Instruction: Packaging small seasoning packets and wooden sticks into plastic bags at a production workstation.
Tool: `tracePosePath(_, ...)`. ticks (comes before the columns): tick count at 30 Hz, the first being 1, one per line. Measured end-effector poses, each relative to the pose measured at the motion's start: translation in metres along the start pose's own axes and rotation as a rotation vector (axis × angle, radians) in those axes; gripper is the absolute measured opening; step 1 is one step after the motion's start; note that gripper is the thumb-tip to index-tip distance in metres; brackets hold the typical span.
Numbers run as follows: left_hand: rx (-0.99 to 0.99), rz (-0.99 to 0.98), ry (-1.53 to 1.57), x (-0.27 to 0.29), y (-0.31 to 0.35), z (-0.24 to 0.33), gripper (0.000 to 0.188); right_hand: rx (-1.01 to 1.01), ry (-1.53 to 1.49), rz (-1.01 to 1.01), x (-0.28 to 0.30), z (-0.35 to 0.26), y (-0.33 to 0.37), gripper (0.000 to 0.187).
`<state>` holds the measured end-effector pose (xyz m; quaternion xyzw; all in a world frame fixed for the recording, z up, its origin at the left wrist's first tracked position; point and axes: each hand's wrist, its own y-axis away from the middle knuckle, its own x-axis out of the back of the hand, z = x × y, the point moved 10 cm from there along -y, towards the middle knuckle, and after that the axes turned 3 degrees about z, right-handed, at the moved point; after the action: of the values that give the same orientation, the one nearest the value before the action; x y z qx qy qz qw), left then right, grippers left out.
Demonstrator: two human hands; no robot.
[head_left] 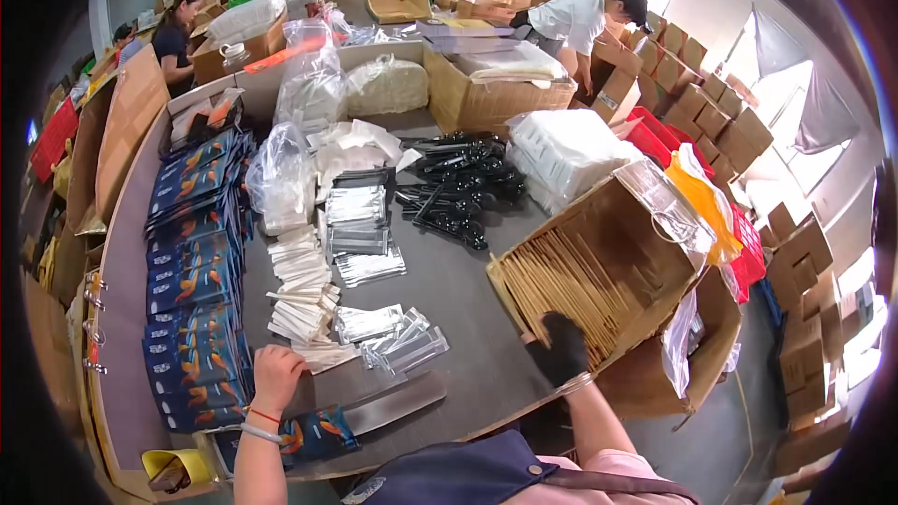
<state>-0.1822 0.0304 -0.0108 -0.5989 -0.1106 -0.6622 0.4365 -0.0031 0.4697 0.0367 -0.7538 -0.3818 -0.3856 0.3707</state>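
Observation:
My bare left hand (278,377) is at the near end of a row of white paper packets (304,281), fingers curled at the edge of the nearest packet. Below it lies a dark blue printed pouch (318,437) with a flat grey strip (398,404) sticking out to its right. My right hand (561,348), in a black glove, rests at the near end of many thin wooden sticks (561,285) in a tilted cardboard box (645,257). Its thumb stands apart from the fingers; the fingertips are partly lost against the sticks.
Stacked blue pouches (192,271) line the left side. Clear-wrapped packets (360,215), black plastic utensils (463,178) and a white stack (566,154) lie farther back. A yellow container (178,472) stands at the near left corner. Other people work beyond the table.

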Motion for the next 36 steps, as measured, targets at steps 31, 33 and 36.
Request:
tracePosePath(31, 0.215, -0.179, 0.323, -0.081, -0.115, 0.075, 0.021, -0.433, 0.118, 0.354, 0.059, 0.120, 0.019, 0.032)
tracePosePath(33, 0.215, -0.052, 0.499, -0.052, -0.111, 0.091, 0.020, -0.322, 0.143, 0.379, 0.064, 0.090, 0.014, 0.026)
tracePosePath(36, 0.265, -0.160, 0.599, -0.024, -0.094, 0.120, 0.020, -0.072, -0.015, 0.330, 0.044, 0.062, 0.003, 0.018)
